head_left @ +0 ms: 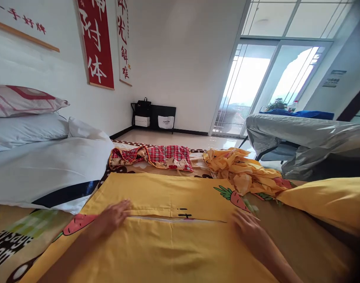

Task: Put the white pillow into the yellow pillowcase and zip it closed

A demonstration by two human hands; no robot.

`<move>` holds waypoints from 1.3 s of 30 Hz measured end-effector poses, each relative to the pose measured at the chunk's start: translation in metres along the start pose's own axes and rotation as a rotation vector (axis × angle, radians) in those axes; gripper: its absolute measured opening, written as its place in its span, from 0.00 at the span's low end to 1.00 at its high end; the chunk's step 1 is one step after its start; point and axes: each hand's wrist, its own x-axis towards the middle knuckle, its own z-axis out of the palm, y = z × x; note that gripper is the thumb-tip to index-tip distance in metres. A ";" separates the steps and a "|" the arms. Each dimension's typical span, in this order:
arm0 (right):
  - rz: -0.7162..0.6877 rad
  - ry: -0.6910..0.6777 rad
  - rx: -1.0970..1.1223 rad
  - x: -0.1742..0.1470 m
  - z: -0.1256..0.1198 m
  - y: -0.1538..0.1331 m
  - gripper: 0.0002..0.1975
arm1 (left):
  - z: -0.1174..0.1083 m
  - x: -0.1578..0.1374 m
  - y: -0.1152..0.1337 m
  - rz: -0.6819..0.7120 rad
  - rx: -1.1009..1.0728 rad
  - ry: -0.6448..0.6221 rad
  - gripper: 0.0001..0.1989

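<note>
A yellow pillowcase [168, 196] with carrot prints lies flat on the bed in front of me, its flap edge running across the middle. My left hand [113, 216] rests palm down on that edge at the left, fingers spread. Resting flat near the pillowcase's right end is my right hand [247, 226], just below a printed carrot [234, 197]. Neither hand holds anything.
White pillows [35, 165] are stacked at the left, with a patterned pillow [21, 100] on top. A red plaid cloth [165, 155] and crumpled yellow fabric [245, 169] lie farther back. A yellow pillow [330, 200] is at right, a grey-covered table [303, 137] beyond.
</note>
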 end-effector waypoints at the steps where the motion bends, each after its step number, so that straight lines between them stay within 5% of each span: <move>1: -0.077 -0.053 0.074 0.007 -0.008 -0.034 0.17 | -0.002 0.008 0.026 0.077 -0.011 -0.025 0.27; 5: -0.437 -0.323 0.311 0.028 -0.018 -0.169 0.10 | 0.000 0.050 0.115 0.275 -0.006 -0.078 0.29; 8: -0.404 -0.283 0.351 0.026 -0.001 -0.216 0.12 | 0.015 0.075 0.140 0.310 0.026 -0.121 0.29; 14: -0.324 -0.285 0.527 0.019 0.016 -0.208 0.11 | 0.045 0.091 0.125 0.380 0.097 -0.075 0.30; 19: -0.427 -0.451 0.605 0.016 0.000 -0.219 0.10 | 0.047 0.105 0.131 0.407 0.168 0.016 0.16; 26: -0.369 -0.705 0.799 0.015 -0.015 -0.215 0.09 | 0.038 0.143 0.133 0.095 0.186 0.242 0.17; 30: -0.374 -0.895 0.951 0.016 -0.011 -0.213 0.09 | 0.036 0.148 0.138 0.030 0.153 0.251 0.15; 35: -0.219 -0.815 0.891 0.012 -0.010 -0.217 0.10 | 0.000 0.111 0.096 -0.029 0.079 0.270 0.17; 39: -0.245 -0.770 0.925 0.013 -0.006 -0.220 0.08 | -0.046 0.022 0.002 -0.464 -0.004 0.467 0.21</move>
